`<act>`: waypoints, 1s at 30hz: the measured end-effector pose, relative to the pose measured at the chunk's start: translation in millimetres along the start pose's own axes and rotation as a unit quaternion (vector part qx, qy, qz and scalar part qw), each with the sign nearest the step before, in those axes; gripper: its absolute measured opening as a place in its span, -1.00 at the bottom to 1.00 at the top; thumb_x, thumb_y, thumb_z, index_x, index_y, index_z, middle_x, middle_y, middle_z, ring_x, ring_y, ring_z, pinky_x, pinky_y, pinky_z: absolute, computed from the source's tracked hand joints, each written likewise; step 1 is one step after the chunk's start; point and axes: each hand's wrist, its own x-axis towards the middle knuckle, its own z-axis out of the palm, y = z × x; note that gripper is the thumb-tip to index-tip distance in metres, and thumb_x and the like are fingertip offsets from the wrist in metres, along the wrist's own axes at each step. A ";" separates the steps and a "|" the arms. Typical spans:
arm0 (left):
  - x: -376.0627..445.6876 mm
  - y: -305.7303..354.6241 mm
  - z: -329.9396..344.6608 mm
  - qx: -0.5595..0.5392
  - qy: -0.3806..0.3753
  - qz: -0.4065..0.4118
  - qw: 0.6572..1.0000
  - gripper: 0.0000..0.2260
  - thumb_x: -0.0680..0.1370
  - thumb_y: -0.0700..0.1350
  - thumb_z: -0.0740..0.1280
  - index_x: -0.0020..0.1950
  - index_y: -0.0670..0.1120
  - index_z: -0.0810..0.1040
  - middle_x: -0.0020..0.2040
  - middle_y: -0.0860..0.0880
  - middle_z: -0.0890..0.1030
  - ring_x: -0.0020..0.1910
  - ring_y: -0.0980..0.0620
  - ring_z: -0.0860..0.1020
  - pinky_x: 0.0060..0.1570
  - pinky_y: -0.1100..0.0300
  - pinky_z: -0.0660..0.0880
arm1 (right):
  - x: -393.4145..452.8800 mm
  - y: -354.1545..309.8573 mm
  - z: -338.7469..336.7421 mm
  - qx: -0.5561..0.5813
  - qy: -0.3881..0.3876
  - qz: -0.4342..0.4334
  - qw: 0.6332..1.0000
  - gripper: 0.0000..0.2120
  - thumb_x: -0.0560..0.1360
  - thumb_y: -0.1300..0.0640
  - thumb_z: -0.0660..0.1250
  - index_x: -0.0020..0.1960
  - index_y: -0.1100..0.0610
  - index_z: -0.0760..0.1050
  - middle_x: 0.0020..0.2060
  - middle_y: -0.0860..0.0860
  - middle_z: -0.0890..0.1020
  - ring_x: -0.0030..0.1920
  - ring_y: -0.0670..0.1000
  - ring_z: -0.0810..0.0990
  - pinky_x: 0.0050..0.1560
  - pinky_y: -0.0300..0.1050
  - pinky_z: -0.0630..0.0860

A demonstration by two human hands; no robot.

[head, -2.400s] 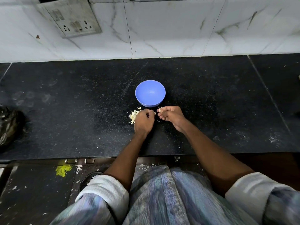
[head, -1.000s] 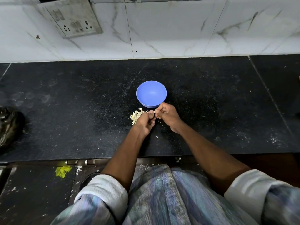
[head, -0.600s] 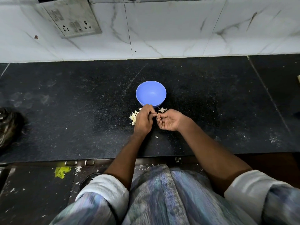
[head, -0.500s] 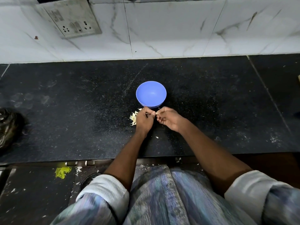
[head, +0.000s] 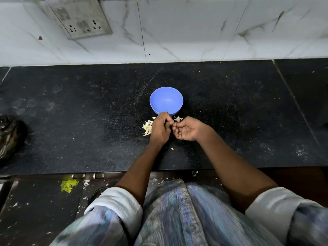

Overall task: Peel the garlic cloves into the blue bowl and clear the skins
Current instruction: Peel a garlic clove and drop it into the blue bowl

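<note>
Both hands meet just in front of the blue bowl (head: 166,100), left hand (head: 159,129) curled round what's probably a clove, right hand (head: 186,129) now rolled palm-up pinching at it, fresh skins (head: 178,118) dropped nearby, bowl looks empty so far.

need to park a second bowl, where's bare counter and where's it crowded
Free: the counter right of the blue bowl, out to the seam, and the stretch left of it toward the dark bag. The strip between bowl and wall is bare too. Crowded: just in front of the bowl, where the left hand, right hand and skins sit.
</note>
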 end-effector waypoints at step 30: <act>2.5 18.9 -0.7 -0.152 -0.007 -0.369 0.917 -0.77 0.58 -0.33 0.27 -0.18 -0.09 0.61 -0.30 0.00 0.65 -0.25 0.03 0.57 -0.22 0.19 0.54 | 11.6 17.6 2.2 -0.370 0.105 -0.325 0.864 -0.86 0.64 0.35 0.21 -0.04 0.20 0.49 -0.27 0.08 0.59 -0.25 -0.04 0.55 -0.26 -0.21 0.51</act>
